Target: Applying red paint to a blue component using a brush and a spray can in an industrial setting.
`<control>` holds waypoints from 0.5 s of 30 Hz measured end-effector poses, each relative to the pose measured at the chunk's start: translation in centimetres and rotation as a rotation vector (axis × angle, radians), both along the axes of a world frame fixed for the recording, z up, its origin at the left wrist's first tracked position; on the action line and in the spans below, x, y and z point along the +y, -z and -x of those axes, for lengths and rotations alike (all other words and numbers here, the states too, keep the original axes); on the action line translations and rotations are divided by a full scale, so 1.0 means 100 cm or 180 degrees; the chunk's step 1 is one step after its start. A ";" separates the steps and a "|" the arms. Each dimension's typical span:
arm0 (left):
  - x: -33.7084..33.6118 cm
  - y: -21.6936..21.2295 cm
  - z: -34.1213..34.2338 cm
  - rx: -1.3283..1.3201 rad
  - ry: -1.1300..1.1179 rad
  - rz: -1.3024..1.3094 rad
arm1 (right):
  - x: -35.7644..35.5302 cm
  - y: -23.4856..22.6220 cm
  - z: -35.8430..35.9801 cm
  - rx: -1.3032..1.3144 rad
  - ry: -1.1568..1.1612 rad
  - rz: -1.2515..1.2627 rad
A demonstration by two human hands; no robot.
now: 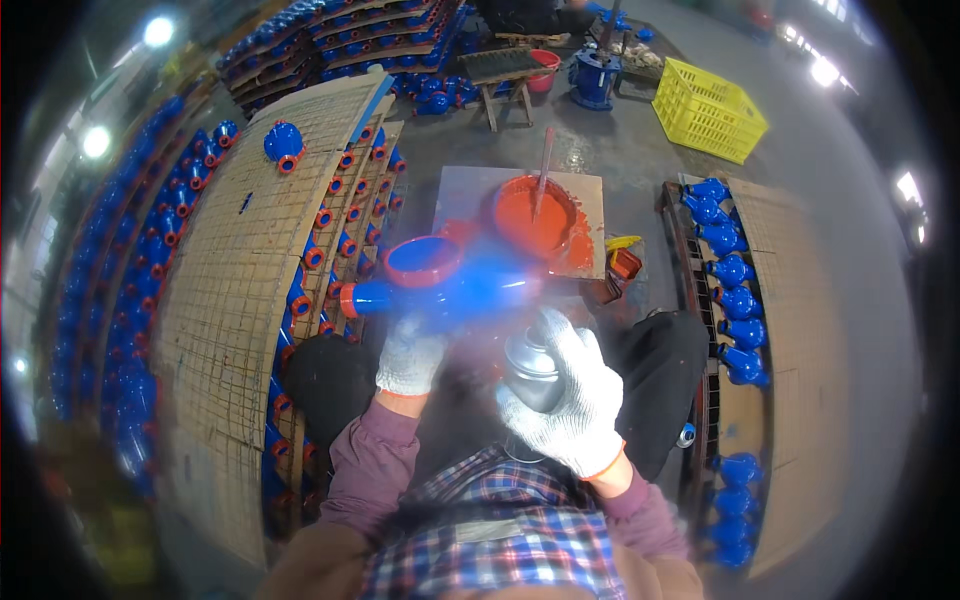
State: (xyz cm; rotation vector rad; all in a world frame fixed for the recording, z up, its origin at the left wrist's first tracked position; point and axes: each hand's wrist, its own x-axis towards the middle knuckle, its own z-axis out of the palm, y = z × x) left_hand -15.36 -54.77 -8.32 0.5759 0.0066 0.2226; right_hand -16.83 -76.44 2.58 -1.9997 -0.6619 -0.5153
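Observation:
My left hand (410, 357), in a white knit glove, grips a blue valve body (374, 298) from below. Red paint rings its flanged openings, and its right part is smeared by a blue blur. Close on the right, my right hand (575, 400), gloved too, is wrapped round a silver spray can (535, 370). The can's top points toward the valve body; its nozzle cannot be made out. Just beyond lies a bucket of orange-red paint (522, 215) with a stick (545, 165) standing in it, on a paint-spattered board (590, 195).
To the left, a wire-mesh-topped board (235, 270) bears one blue valve body (284, 143), above rows of others. A rack (712, 400) on the right holds more blue valve bodies (738, 302). Farther off are a yellow crate (708, 110), a small wooden stool (505, 68) and stacked racks (380, 35).

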 end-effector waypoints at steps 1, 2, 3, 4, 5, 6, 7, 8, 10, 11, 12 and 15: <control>0.000 -0.001 0.001 0.0007 0.0004 0.0001 | 0.000 0.000 0.000 0.0007 0.0004 0.0001; -0.002 -0.004 0.001 0.0127 0.0082 0.0302 | -0.001 -0.001 0.001 0.0033 0.0024 0.0045; -0.003 -0.006 0.002 0.0247 0.0159 0.0604 | -0.002 -0.003 0.001 0.0059 0.0043 0.0089; -0.003 -0.006 0.002 0.0254 0.0167 0.0605 | -0.003 -0.003 0.002 0.0066 0.0052 0.0090; -0.003 -0.006 0.002 0.0184 0.0029 0.0322 | -0.004 -0.005 0.003 0.0065 0.0118 0.0142; -0.002 -0.006 0.002 0.0114 -0.0108 0.0039 | -0.005 -0.006 0.004 0.0064 0.0184 0.0194; -0.001 -0.006 0.002 0.0118 -0.0106 0.0037 | -0.008 -0.008 0.006 0.0068 0.0186 0.0193; 0.000 -0.004 0.002 0.0077 -0.0034 0.0051 | -0.012 -0.010 0.009 0.0044 0.0117 0.0142; 0.002 -0.005 0.003 0.0037 0.0038 0.0058 | -0.014 -0.013 0.012 0.0021 0.0048 0.0084; 0.002 -0.008 0.003 0.0016 0.0041 -0.0033 | -0.014 -0.014 0.013 0.0031 0.0050 0.0076; 0.002 -0.009 0.003 -0.0006 0.0044 -0.0126 | -0.014 -0.015 0.013 0.0042 0.0051 0.0067; 0.002 -0.007 0.004 -0.0050 0.0029 -0.0208 | -0.013 -0.017 0.012 0.0083 0.0110 0.0210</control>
